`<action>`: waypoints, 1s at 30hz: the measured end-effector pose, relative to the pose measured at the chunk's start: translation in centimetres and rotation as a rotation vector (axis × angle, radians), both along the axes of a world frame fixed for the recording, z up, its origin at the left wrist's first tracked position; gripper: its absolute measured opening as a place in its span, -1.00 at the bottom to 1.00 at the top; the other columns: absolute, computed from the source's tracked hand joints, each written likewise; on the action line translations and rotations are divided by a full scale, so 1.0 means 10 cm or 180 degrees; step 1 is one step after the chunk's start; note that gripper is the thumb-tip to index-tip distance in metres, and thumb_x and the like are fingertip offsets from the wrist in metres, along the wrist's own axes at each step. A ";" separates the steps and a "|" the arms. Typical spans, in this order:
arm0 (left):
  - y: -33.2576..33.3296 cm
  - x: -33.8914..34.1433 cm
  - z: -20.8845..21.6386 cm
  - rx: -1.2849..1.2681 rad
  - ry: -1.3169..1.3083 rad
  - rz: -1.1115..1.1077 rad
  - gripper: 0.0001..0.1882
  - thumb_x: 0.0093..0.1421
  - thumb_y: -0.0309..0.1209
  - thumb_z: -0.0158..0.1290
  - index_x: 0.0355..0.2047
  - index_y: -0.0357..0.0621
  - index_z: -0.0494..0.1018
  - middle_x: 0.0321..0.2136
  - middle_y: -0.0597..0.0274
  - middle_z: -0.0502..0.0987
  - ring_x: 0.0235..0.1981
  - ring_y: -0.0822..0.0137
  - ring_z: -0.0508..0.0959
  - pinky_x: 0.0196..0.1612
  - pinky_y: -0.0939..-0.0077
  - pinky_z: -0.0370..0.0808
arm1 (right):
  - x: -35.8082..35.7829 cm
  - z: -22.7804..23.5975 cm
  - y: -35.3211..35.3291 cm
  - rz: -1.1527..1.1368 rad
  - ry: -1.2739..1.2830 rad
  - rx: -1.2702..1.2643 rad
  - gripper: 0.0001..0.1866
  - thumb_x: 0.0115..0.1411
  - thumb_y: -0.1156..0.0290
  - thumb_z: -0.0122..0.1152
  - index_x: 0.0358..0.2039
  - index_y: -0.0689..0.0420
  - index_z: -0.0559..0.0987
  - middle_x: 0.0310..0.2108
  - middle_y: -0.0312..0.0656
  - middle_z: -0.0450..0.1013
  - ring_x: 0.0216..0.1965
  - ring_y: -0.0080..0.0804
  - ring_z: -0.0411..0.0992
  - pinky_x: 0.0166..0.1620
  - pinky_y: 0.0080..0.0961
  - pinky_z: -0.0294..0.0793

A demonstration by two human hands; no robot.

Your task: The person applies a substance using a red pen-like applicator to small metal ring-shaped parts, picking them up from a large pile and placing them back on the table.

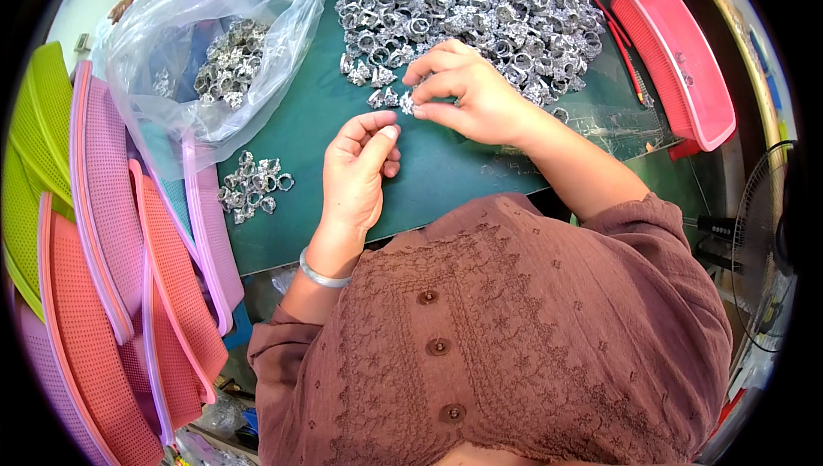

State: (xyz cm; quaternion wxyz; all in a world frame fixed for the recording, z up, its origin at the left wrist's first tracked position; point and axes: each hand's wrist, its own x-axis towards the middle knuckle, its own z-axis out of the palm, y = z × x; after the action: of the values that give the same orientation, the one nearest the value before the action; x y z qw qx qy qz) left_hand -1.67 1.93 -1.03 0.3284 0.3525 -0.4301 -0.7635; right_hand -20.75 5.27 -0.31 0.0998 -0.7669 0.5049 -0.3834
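Note:
My right hand (471, 97) reaches over the near edge of a large heap of silvery metal rings (480, 12). Its thumb and fingers close around a single ring (407, 103) with a bumpy, ornate top. Just left of it is my left hand (360, 166), its fingers curled and the thumb pressed against the index finger. Whether anything small lies in that pinch is hidden. A few loose rings (382, 97) lie between the heap and my hands. Further left, a small separate group of rings (253, 185) rests on the green tabletop (300, 174).
At the upper left, a clear plastic bag (141, 59) holds more rings (230, 63). Perforated plastic baskets (107, 200) are stacked along the left. A pink basket (677, 63) stands at the right, beside red-handled pliers (624, 46). A fan (763, 243) is at the far right.

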 end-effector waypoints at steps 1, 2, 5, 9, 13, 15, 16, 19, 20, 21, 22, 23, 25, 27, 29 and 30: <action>0.01 -0.01 0.02 -0.0035 0.0025 -0.0021 -0.86 0.09 -0.49 0.03 -0.31 -0.23 0.42 -0.48 0.37 0.44 -0.58 0.61 0.35 -0.57 0.79 0.27 | -0.01 -0.02 -0.02 0.0109 -0.0459 0.0157 -0.89 -0.10 0.45 0.25 -0.50 0.15 0.56 -0.29 -0.21 0.43 -0.19 -0.32 0.33 -0.10 -0.38 0.24; 0.02 -0.02 0.04 -0.0140 0.0034 -0.0001 -0.86 0.10 -0.50 0.02 -0.31 -0.23 0.42 -0.48 0.35 0.44 -0.58 0.60 0.35 -0.57 0.79 0.27 | -0.01 -0.02 -0.03 0.0218 -0.0920 0.0315 -0.90 -0.08 0.46 0.24 -0.50 0.16 0.56 -0.31 -0.21 0.44 -0.22 -0.33 0.35 -0.11 -0.41 0.27; 0.04 -0.04 0.09 -0.0371 0.0063 0.0059 -0.87 0.10 -0.51 0.01 -0.31 -0.23 0.42 -0.50 0.32 0.45 -0.59 0.59 0.36 -0.58 0.78 0.27 | 0.05 0.02 0.00 0.0320 -0.1372 0.0533 -0.90 -0.08 0.48 0.25 -0.49 0.18 0.55 -0.36 -0.21 0.45 -0.25 -0.38 0.38 -0.14 -0.47 0.31; 0.02 -0.05 0.08 -0.0423 0.0107 0.0103 -0.87 0.08 -0.51 0.05 -0.33 -0.24 0.43 -0.52 0.35 0.44 -0.61 0.61 0.35 -0.58 0.80 0.27 | 0.09 0.03 0.03 0.0396 -0.1413 0.0443 -0.89 -0.09 0.49 0.26 -0.49 0.18 0.53 -0.35 -0.21 0.45 -0.24 -0.39 0.37 -0.14 -0.47 0.31; 0.03 -0.07 0.09 -0.0414 0.0145 0.0152 -0.87 0.07 -0.50 0.07 -0.34 -0.24 0.44 -0.53 0.35 0.44 -0.61 0.61 0.35 -0.59 0.80 0.28 | 0.10 0.01 0.02 0.0382 -0.1379 0.0226 -0.86 -0.12 0.47 0.27 -0.52 0.18 0.50 -0.41 -0.24 0.45 -0.27 -0.37 0.38 -0.15 -0.47 0.34; 0.04 -0.07 0.09 -0.0428 0.0154 0.0172 -0.87 0.07 -0.51 0.06 -0.34 -0.25 0.44 -0.53 0.36 0.44 -0.61 0.62 0.35 -0.59 0.81 0.27 | 0.11 0.02 0.02 0.0397 -0.1352 0.0181 -0.87 -0.12 0.47 0.27 -0.53 0.18 0.49 -0.41 -0.25 0.45 -0.27 -0.37 0.38 -0.15 -0.46 0.33; 0.04 -0.07 0.09 -0.0435 0.0158 0.0182 -0.87 0.07 -0.51 0.06 -0.34 -0.25 0.44 -0.53 0.36 0.44 -0.61 0.62 0.35 -0.58 0.81 0.27 | 0.11 0.02 0.02 0.0393 -0.1343 0.0172 -0.87 -0.12 0.47 0.27 -0.53 0.18 0.49 -0.41 -0.25 0.45 -0.26 -0.36 0.38 -0.16 -0.46 0.33; 0.04 -0.08 0.08 -0.0436 0.0181 0.0192 -0.88 0.08 -0.52 0.05 -0.34 -0.25 0.43 -0.52 0.35 0.44 -0.61 0.62 0.35 -0.58 0.81 0.27 | 0.11 0.02 0.02 0.0387 -0.1318 0.0157 -0.87 -0.12 0.48 0.27 -0.54 0.17 0.49 -0.41 -0.25 0.45 -0.26 -0.36 0.38 -0.16 -0.46 0.34; 0.04 -0.08 0.08 -0.0443 0.0184 0.0189 -0.89 0.08 -0.52 0.05 -0.35 -0.25 0.43 -0.53 0.36 0.44 -0.61 0.62 0.35 -0.58 0.81 0.27 | 0.11 0.01 0.02 0.0392 -0.1310 0.0156 -0.88 -0.12 0.48 0.26 -0.54 0.17 0.49 -0.40 -0.25 0.45 -0.25 -0.35 0.37 -0.16 -0.46 0.34; 0.04 -0.07 0.08 -0.0450 0.0186 0.0187 -0.89 0.08 -0.52 0.04 -0.35 -0.25 0.43 -0.53 0.36 0.44 -0.61 0.62 0.35 -0.59 0.81 0.27 | 0.11 0.01 0.02 0.0397 -0.1302 0.0155 -0.88 -0.12 0.48 0.26 -0.54 0.17 0.50 -0.40 -0.25 0.45 -0.25 -0.35 0.37 -0.16 -0.46 0.34; 0.04 -0.07 0.08 -0.0456 0.0189 0.0185 -0.90 0.09 -0.52 0.04 -0.36 -0.24 0.43 -0.53 0.36 0.44 -0.61 0.62 0.35 -0.59 0.81 0.27 | 0.11 0.01 0.02 0.0398 -0.1315 0.0149 -0.89 -0.12 0.48 0.26 -0.54 0.17 0.50 -0.40 -0.24 0.45 -0.25 -0.35 0.37 -0.16 -0.46 0.34; 0.04 -0.07 0.08 -0.0467 0.0181 0.0159 -0.91 0.09 -0.53 0.02 -0.35 -0.24 0.43 -0.54 0.35 0.43 -0.61 0.61 0.35 -0.59 0.80 0.27 | 0.12 0.01 0.02 0.0398 -0.1328 0.0144 -0.89 -0.11 0.48 0.26 -0.54 0.16 0.50 -0.40 -0.24 0.45 -0.25 -0.35 0.37 -0.16 -0.45 0.34; 0.04 -0.06 0.08 -0.0488 0.0165 0.0108 -0.92 0.11 -0.54 -0.01 -0.35 -0.24 0.42 -0.56 0.32 0.43 -0.60 0.59 0.36 -0.58 0.78 0.27 | 0.11 0.01 0.02 0.0420 -0.1294 0.0116 -0.90 -0.11 0.50 0.25 -0.53 0.16 0.51 -0.37 -0.22 0.45 -0.25 -0.36 0.37 -0.17 -0.46 0.34; 0.04 -0.06 0.09 -0.0496 0.0159 0.0130 -0.92 0.10 -0.53 0.01 -0.37 -0.23 0.42 -0.56 0.36 0.42 -0.61 0.61 0.34 -0.58 0.80 0.27 | 0.10 0.00 0.02 0.0472 -0.1202 0.0069 -0.89 -0.11 0.53 0.25 -0.50 0.16 0.52 -0.31 -0.19 0.44 -0.26 -0.37 0.37 -0.18 -0.47 0.33; 0.04 -0.06 0.09 -0.0522 0.0156 0.0132 -0.93 0.10 -0.52 0.02 -0.38 -0.23 0.42 -0.56 0.38 0.42 -0.61 0.63 0.34 -0.58 0.81 0.26 | 0.10 0.00 0.02 0.0512 -0.1225 0.0051 -0.90 -0.10 0.53 0.25 -0.50 0.16 0.52 -0.31 -0.19 0.44 -0.26 -0.37 0.37 -0.17 -0.47 0.33; 0.04 -0.06 0.09 -0.0544 0.0155 0.0123 -0.93 0.10 -0.52 0.01 -0.38 -0.22 0.42 -0.56 0.38 0.42 -0.61 0.63 0.34 -0.57 0.80 0.26 | 0.10 0.00 0.02 0.0531 -0.1236 0.0042 -0.90 -0.10 0.53 0.25 -0.51 0.15 0.52 -0.31 -0.19 0.44 -0.26 -0.37 0.37 -0.17 -0.47 0.33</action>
State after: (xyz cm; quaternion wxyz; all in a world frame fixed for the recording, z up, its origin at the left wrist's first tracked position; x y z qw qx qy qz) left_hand -2.24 2.36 -0.18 0.3823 0.3128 -0.4786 -0.7259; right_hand -19.73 5.43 -0.31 0.2317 -0.7171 0.4135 -0.5111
